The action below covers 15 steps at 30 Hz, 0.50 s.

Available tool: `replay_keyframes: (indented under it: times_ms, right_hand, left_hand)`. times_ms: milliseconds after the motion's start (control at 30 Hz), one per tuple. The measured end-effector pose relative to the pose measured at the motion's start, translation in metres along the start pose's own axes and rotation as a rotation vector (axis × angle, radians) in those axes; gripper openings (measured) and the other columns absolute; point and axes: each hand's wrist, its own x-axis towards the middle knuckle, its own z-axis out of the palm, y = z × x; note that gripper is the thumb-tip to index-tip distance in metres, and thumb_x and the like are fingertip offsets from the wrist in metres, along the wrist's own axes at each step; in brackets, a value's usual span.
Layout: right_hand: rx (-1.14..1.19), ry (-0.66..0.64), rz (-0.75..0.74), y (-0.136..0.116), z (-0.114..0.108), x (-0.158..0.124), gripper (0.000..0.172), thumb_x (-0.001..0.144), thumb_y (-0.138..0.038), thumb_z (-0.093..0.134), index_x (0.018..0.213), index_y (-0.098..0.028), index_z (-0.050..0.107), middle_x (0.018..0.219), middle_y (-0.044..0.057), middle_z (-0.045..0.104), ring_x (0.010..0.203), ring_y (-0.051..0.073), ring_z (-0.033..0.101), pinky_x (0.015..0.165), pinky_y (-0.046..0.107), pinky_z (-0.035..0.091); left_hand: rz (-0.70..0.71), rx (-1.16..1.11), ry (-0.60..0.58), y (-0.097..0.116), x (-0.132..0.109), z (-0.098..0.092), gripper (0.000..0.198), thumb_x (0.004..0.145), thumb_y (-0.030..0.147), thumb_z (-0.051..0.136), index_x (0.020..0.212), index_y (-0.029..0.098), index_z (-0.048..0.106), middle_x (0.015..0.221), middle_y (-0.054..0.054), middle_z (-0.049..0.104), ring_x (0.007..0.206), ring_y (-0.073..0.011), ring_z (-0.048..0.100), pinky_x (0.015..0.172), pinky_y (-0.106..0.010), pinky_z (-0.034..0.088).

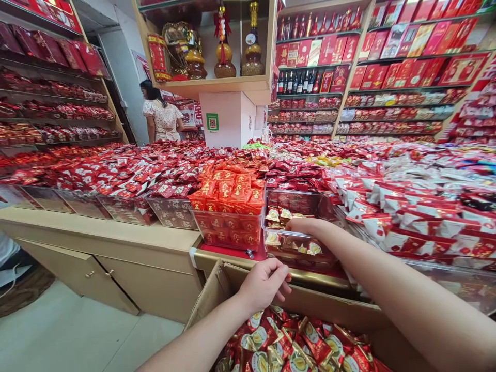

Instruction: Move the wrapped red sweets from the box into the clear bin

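Observation:
My left hand [265,281] hangs over the near rim of a cardboard box [333,305], its fingers loosely curled in; no item shows in them. Below it the box holds many red-and-gold wrapped candies [298,349] with a round pale picture. My right hand [304,227] reaches over the front wall into a clear plastic bin [298,243]. Its fingers are hidden down in the bin, so I cannot tell what they hold. Several similar candies [273,214] lie low in this bin, next to the hand.
Left of it stands a clear bin heaped with orange-red packets [232,194]. Red-and-white packets [406,212] fill the right side. A gold-edged counter [318,279] runs behind the box. Beige cabinets [151,279] are at left. A person [163,116] stands at the back.

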Motion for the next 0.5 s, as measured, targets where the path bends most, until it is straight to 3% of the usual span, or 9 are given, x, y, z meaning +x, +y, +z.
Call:
replay_keyframes:
  times_ms: [500]
  right_hand:
    - [-0.023, -0.176, -0.006, 0.0057, 0.0038, 0.0003, 0.028, 0.061, -0.012, 0.057, 0.088, -0.02, 0.057, 0.058, 0.0, 0.059, 0.05, 0.013, 0.056, 0.049, 0.025, 0.045]
  left_hand:
    - [0.003, 0.007, 0.001, -0.0027, 0.0013, -0.0006, 0.032, 0.073, 0.044, 0.045, 0.068, 0.013, 0.049, 0.052, 0.001, 0.054, 0.039, -0.0061, 0.047, 0.04, -0.017, 0.038]
